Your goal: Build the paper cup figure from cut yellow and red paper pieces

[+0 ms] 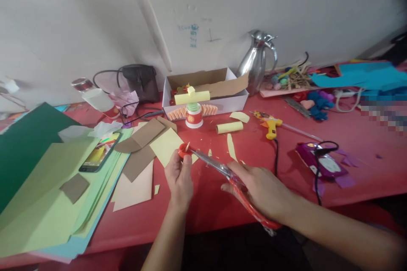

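Note:
My left hand (180, 180) pinches a small red-orange curled piece (183, 150), possibly paper, between thumb and fingers. My right hand (265, 190) is wrapped round the red-handled scissors (214, 164), whose blade tips reach the curled piece. Whether the blades are cutting into it I cannot tell. Just beyond stands a small red and white paper cup (194, 118) with a green piece on top, a yellow paper roll (192, 97) laid across it and pleated orange paper (208, 110) at its sides. Another yellow paper roll (229, 127) lies to its right.
Coloured paper sheets (38, 203) bear a phone (100, 152) at left; brown paper (146, 135) lies nearby. Behind stand an open box (206, 106) and a metal jug (254, 63). On the right are a yellow glue gun (271, 127) and a purple device (321, 161) with black cords.

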Available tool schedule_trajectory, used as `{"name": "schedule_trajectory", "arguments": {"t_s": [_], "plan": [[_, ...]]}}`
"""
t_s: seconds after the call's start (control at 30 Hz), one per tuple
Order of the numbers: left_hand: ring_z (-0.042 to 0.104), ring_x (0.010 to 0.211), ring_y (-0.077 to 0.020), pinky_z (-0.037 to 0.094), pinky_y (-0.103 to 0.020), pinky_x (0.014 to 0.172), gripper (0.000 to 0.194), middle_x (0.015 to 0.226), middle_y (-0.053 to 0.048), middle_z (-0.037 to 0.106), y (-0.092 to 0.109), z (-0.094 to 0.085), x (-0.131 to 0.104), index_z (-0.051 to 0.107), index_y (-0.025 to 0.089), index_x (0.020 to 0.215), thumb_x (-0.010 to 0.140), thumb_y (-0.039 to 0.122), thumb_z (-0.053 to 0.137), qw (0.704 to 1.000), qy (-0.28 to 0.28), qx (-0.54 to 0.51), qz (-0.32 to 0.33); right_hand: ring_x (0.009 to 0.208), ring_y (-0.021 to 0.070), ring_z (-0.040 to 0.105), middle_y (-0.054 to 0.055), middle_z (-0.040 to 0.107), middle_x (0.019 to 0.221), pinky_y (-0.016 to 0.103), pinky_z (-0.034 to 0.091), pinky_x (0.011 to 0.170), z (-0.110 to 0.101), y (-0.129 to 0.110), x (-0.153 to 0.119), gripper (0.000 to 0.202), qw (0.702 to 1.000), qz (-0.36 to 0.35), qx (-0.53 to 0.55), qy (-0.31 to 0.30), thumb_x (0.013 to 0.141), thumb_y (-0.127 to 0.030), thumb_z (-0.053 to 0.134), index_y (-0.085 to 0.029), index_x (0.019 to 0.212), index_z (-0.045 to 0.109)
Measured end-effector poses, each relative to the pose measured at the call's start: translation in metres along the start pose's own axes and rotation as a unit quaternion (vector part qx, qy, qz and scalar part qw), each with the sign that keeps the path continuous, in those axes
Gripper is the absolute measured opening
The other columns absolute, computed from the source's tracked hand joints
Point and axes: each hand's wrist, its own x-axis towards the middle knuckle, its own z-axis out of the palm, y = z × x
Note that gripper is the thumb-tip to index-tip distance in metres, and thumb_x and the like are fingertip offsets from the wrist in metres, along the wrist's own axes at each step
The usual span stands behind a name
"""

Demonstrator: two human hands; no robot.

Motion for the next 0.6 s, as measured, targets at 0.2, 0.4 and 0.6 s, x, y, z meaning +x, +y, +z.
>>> {"name": "schedule_trajectory", "arguments": {"t_s": [0.2, 0.4, 0.6], "plan": [[0.048, 0.068, -0.0121, 0.041, -0.023, 0.067, 0.023, 0.074, 0.000, 0.058, -0.003, -0.005, 0.002, 0.069, 0.020, 0.084, 0.085, 0.043, 0.065, 1.000, -0.004, -0.017, -0.022, 0.065, 0.0232, 0.070, 0.003, 0.070, 0.080, 0.028, 0.036, 0.053, 0.008, -0.007, 0.000, 0.036, 0.999, 0.004, -0.032, 0.031, 0.093, -0.055, 0.053, -0.021, 0.104, 0.053], [0.057, 0.076, -0.0117, 0.048, -0.024, 0.078, 0.025, 0.080, -0.001, 0.065, -0.007, -0.003, 0.003, 0.071, 0.020, 0.084, 0.076, 0.044, 0.074, 0.986, 0.014, -0.135, -0.093, 0.067, 0.0240, 0.071, 0.007, 0.072, 0.083, 0.030, 0.042, 0.055, 0.006, 0.006, 0.005, 0.033, 0.997, -0.038, -0.068, 0.026, 0.097, -0.049, 0.049, -0.018, 0.105, 0.056], [0.050, 0.064, -0.0098, 0.048, -0.024, 0.070, 0.030, 0.067, 0.000, 0.058, -0.003, -0.001, 0.002, 0.066, 0.017, 0.068, 0.072, 0.043, 0.078, 0.983, -0.002, -0.146, -0.112, 0.071, 0.0214, 0.073, 0.007, 0.075, 0.084, 0.026, 0.045, 0.057, -0.008, 0.012, 0.002, 0.025, 0.999, -0.041, 0.020, -0.024, 0.098, -0.040, 0.051, -0.017, 0.106, 0.058]]}}
